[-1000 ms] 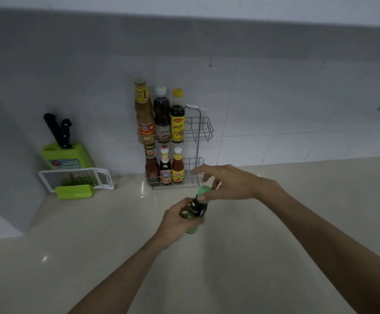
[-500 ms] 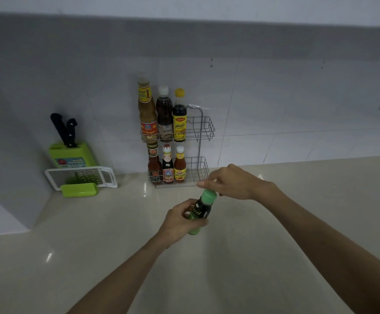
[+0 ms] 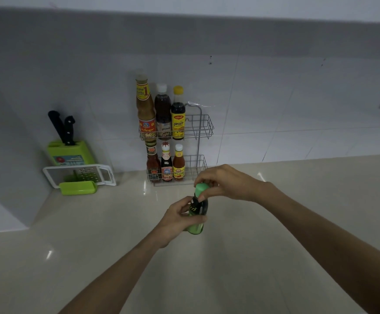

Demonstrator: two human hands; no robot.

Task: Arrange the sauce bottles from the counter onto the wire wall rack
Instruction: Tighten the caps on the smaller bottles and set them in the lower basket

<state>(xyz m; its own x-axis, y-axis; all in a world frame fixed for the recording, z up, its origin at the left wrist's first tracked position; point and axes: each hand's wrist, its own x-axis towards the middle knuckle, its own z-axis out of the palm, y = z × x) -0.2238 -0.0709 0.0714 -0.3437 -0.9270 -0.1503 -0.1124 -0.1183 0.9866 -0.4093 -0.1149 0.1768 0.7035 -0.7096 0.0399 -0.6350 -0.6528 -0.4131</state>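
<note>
A dark sauce bottle with a green cap and green base (image 3: 198,208) is held upright over the counter, in front of the wire wall rack (image 3: 203,126). My left hand (image 3: 176,219) wraps its body. My right hand (image 3: 226,183) pinches the green cap from above. The rack's upper shelf holds three tall bottles (image 3: 161,112) on its left side. Three small bottles (image 3: 166,164) stand on the left of the lower shelf. The right end of both shelves is bare wire.
A green knife block (image 3: 71,152) with two black-handled knives stands at the back left. A white grater with a green handle (image 3: 80,177) lies in front of it. The beige counter (image 3: 275,234) spreads to the right, with the tiled wall behind.
The bottle has come more upright between my hands. My right hand has closed its fingers down onto the cap. The view has shifted slightly.
</note>
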